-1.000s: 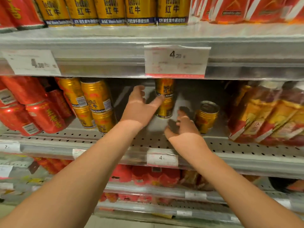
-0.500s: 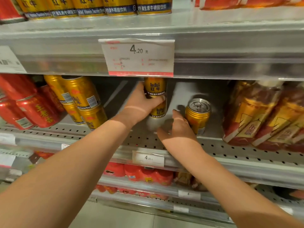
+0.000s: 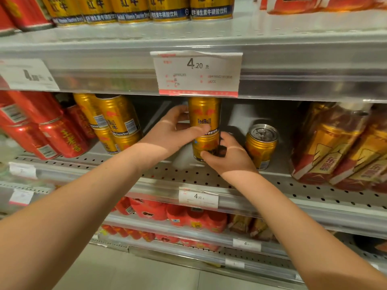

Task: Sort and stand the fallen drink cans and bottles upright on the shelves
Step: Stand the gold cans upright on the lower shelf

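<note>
Two hands reach onto the perforated shelf (image 3: 188,177) near the middle of its length, behind its front edge, where one gold Red Bull can stands on top of another. The left hand (image 3: 167,132) is clamped on the upper can (image 3: 204,114): the thumb lies across the front near the can's base and the fingers curl round its far left side. The right hand (image 3: 230,158) grips the lower can (image 3: 205,146), thumb pressed low on the front and fingers wrapped round the right side. Both cans are upright, the upper one sitting squarely on the lower. Just beside the right hand, toward the shelf's right end, a lone gold can (image 3: 260,145) stands upright with its pull-tab top showing; whether the hand touches it cannot be told. Toward the left end stand more stacked gold cans (image 3: 117,120) in two tiers, and past them red cans (image 3: 52,132). At the right end sit wrapped drink packs (image 3: 339,147). A large price tag (image 3: 198,74) reading 4.20 hangs from the front edge of the shelf above, which carries a row of gold cans (image 3: 134,9). A small price tag (image 3: 198,197) sits on this shelf's front edge.
</note>
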Available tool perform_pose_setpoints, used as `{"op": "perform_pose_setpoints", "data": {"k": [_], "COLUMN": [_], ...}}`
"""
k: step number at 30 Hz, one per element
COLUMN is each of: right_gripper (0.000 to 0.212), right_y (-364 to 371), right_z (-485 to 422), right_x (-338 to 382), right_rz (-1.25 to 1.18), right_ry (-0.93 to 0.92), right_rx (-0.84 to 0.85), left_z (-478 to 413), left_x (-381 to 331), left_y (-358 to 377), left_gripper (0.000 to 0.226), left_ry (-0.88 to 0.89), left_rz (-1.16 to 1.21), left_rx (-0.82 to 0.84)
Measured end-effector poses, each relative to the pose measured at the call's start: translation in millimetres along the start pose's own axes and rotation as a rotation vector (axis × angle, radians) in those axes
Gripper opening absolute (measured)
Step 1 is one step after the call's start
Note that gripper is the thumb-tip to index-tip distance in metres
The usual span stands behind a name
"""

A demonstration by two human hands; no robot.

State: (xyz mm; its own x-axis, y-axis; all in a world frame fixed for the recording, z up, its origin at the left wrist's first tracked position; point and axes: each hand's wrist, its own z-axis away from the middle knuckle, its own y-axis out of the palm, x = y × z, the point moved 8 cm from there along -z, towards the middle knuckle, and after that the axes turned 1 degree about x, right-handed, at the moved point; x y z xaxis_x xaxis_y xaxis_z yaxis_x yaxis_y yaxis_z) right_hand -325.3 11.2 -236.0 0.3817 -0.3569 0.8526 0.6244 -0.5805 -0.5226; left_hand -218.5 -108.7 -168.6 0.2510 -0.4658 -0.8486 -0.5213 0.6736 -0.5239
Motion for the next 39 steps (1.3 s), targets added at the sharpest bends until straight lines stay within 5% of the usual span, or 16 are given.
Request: {"op": "perform_pose_setpoints", "data": {"k": [3, 8, 14, 18, 21, 27, 39], "right_gripper": [0.056, 0.091, 0.075, 0.061, 0.062, 0.072, 0.072], "right_y": [-2.4, 3.8, 12.3, 20.1, 26.3, 46.8, 93.5], "right_z": [-1.5, 1.6, 6.3, 11.0, 11.2, 12.6, 28.2], "right_x": [-0.6, 1.3, 14.9, 17.8, 19.8, 30.7, 62.9], "right_rz": [0.022, 0.144, 0.17, 0.126, 0.12, 0.097, 0.118], "right_ry": [-0.007, 0.027, -0.033, -0.032, -0.013, 0.037, 0.108], "right_rx": [-0.026, -0.01, -0.024, -0.041, -0.054, -0.098, -0.271], "left_z": [1.8, 10.7, 30.1, 63.8, 89.5, 100.5, 54.7], "left_x": [-7.8, -6.1, 3.1, 20.3, 44.2, 99.7, 129.7], "left_y": [-7.4, -11.5, -17.2, -44.0, -76.1, -127.7, -126.8], "left_gripper": [0.05, 0.046, 0.048, 0.014, 0.028, 0.019, 0.02], "left_ry": [0.043, 0.071, 0.059, 0.069, 0.048, -0.047, 0.134], "left_rz": [0.043, 0.024, 0.045, -0.163, -0.313, -0.332, -0.274], "left_rx": [-0.102, -0.088, -0.115, -0.212, -0.253, -0.253, -0.161]}}
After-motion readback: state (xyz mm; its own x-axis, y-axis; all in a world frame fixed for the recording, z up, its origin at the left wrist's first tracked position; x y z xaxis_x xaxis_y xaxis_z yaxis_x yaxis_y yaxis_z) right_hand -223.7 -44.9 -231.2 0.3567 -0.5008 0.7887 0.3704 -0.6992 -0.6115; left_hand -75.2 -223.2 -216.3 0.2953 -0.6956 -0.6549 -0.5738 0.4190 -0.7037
